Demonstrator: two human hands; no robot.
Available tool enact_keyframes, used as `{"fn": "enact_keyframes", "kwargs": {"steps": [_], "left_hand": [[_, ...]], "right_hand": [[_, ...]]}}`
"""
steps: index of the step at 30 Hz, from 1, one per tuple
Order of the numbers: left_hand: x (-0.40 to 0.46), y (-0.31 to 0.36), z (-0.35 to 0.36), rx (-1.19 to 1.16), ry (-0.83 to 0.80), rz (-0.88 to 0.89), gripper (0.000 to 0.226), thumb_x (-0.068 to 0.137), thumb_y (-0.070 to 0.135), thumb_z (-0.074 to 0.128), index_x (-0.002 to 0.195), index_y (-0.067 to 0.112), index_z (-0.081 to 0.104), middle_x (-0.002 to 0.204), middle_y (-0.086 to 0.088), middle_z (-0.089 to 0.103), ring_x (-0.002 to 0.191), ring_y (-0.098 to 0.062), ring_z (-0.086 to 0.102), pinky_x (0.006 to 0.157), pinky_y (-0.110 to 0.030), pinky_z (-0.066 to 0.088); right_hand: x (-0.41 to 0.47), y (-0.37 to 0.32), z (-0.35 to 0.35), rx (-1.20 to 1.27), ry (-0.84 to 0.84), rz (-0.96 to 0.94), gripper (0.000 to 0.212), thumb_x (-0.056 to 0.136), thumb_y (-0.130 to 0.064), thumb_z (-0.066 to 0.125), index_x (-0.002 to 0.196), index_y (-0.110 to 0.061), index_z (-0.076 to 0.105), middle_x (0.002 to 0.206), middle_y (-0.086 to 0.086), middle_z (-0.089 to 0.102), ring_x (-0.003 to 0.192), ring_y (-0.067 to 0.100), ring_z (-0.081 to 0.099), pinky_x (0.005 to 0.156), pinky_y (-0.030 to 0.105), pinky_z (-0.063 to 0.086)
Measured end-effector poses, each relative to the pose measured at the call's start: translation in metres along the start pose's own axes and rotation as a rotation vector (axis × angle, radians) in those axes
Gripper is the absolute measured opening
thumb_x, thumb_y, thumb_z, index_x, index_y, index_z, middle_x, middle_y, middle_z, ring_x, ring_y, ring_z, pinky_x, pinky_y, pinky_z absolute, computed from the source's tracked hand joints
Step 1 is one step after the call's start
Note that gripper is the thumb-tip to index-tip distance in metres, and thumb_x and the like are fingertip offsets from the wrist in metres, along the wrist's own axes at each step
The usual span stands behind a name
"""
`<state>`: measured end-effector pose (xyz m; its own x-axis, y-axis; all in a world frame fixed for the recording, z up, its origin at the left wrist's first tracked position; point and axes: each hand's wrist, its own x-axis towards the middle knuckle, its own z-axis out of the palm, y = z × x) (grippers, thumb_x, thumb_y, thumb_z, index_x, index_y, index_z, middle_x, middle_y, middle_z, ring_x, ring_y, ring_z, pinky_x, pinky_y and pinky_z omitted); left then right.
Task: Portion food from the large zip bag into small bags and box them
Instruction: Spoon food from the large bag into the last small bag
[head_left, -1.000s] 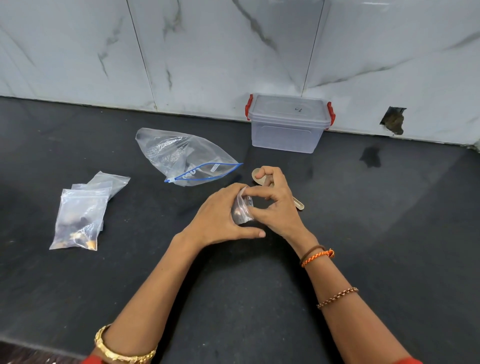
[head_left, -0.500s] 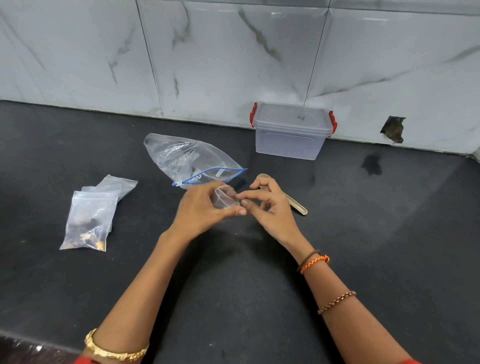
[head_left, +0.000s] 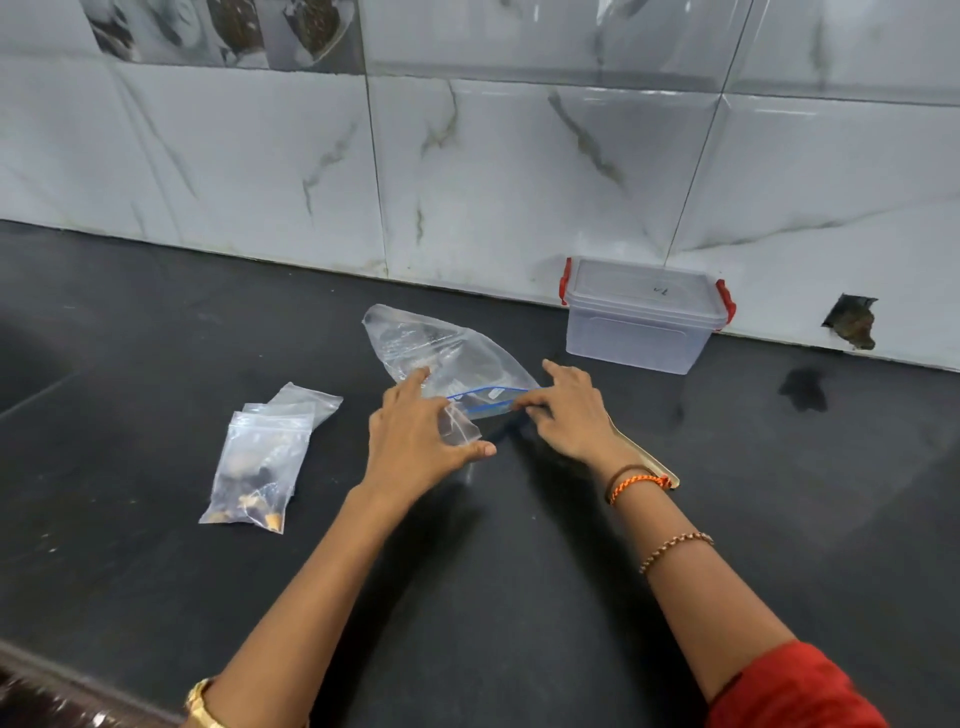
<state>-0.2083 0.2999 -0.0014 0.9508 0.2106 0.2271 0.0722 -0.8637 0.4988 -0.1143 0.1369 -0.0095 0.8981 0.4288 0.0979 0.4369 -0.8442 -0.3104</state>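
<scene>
The large clear zip bag with a blue zip line lies on the black counter, its mouth facing me. My left hand holds a small clear bag between thumb and fingers, its forefinger stretched out onto the large bag. My right hand pinches the blue-lined mouth of the large bag. Left of my hands lies a filled small bag with dark and tan food, on top of other small bags. A lidded clear box with red clips stands against the wall.
A pale spoon lies on the counter, partly under my right wrist. The tiled wall has a broken hole at the right. A dark stain marks the counter near the box. The counter's front edge runs along the bottom left.
Both hands moved forward from in front of me to the large zip bag. My right hand let go of the small bag and took hold of the large bag's mouth. The camera tilted up.
</scene>
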Motion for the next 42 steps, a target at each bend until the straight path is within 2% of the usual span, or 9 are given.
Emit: {"fn": "enact_keyframes", "kwargs": {"steps": [9,14,16,20,27,32,35,38,42], "left_hand": [[0.018,-0.013,-0.001,-0.128,0.106,-0.045,0.059,0.070,0.041,0.076,0.112,0.002,0.061,0.126,-0.006,0.051,0.114,-0.027,0.046,0.093,-0.027,0.034],[0.021,-0.016,-0.001,-0.177,0.169,-0.032,0.055,0.071,0.035,0.077,0.109,-0.002,0.063,0.119,-0.010,0.057,0.110,-0.028,0.051,0.092,-0.027,0.036],[0.020,-0.018,-0.001,-0.186,0.177,-0.024,0.054,0.071,0.035,0.077,0.108,-0.001,0.063,0.119,-0.010,0.057,0.109,-0.027,0.052,0.094,-0.031,0.039],[0.015,-0.021,-0.004,-0.211,0.178,0.013,0.048,0.069,0.034,0.078,0.102,0.002,0.066,0.116,-0.006,0.055,0.107,-0.023,0.052,0.093,-0.029,0.040],[0.002,-0.025,-0.007,-0.236,0.174,0.056,0.044,0.068,0.030,0.080,0.101,0.003,0.067,0.121,-0.004,0.049,0.111,-0.017,0.048,0.086,-0.011,0.027],[-0.001,-0.025,-0.007,-0.247,0.187,0.066,0.039,0.067,0.029,0.081,0.096,0.005,0.068,0.121,-0.003,0.050,0.111,-0.018,0.049,0.087,-0.012,0.027],[-0.001,-0.023,-0.005,-0.233,0.175,0.075,0.040,0.066,0.032,0.081,0.095,0.007,0.069,0.123,-0.003,0.051,0.114,-0.020,0.048,0.087,-0.009,0.024],[0.001,-0.017,-0.004,-0.204,0.149,0.105,0.041,0.067,0.034,0.079,0.098,0.010,0.070,0.131,-0.003,0.047,0.120,-0.020,0.043,0.087,-0.008,0.020],[0.010,-0.010,-0.003,-0.175,0.161,0.097,0.039,0.070,0.034,0.077,0.097,0.006,0.070,0.144,-0.008,0.037,0.130,-0.022,0.037,0.100,-0.023,0.028]], "right_hand": [[0.003,0.003,0.005,0.086,0.077,-0.006,0.038,0.089,-0.003,0.043,0.108,-0.023,0.070,0.123,-0.004,0.060,0.120,0.020,0.045,0.098,0.035,0.037],[0.003,0.001,0.005,0.258,0.121,0.032,0.017,0.089,-0.008,0.051,0.096,-0.017,0.063,0.117,0.003,0.057,0.105,0.021,0.054,0.095,0.036,0.042],[0.005,-0.006,0.003,0.312,0.182,0.016,0.009,0.089,-0.011,0.054,0.095,-0.018,0.056,0.113,0.003,0.054,0.095,0.014,0.050,0.087,0.026,0.041],[0.009,-0.020,0.009,0.277,0.260,-0.081,0.013,0.088,-0.008,0.056,0.092,-0.013,0.067,0.111,0.004,0.052,0.096,0.008,0.041,0.085,0.020,0.039],[0.008,-0.032,0.030,0.276,0.334,-0.130,0.018,0.088,-0.009,0.055,0.093,-0.013,0.072,0.118,0.007,0.053,0.106,0.020,0.048,0.089,0.033,0.044],[0.012,-0.029,0.026,0.067,0.206,-0.180,0.030,0.091,-0.020,0.054,0.118,-0.025,0.064,0.140,-0.004,0.049,0.131,0.022,0.036,0.103,0.037,0.031],[0.018,-0.028,0.022,0.024,0.086,-0.158,0.062,0.080,-0.038,0.067,0.136,-0.036,0.043,0.147,-0.012,0.037,0.139,0.022,0.027,0.108,0.039,0.026],[0.021,-0.032,0.018,0.043,0.035,-0.157,0.091,0.071,-0.041,0.075,0.145,-0.039,0.021,0.156,-0.005,0.013,0.139,0.026,0.025,0.108,0.048,0.033],[0.018,-0.044,0.004,0.021,0.010,-0.169,0.098,0.075,-0.029,0.074,0.147,-0.036,0.008,0.157,-0.003,0.000,0.128,0.033,0.042,0.100,0.042,0.041]]}}
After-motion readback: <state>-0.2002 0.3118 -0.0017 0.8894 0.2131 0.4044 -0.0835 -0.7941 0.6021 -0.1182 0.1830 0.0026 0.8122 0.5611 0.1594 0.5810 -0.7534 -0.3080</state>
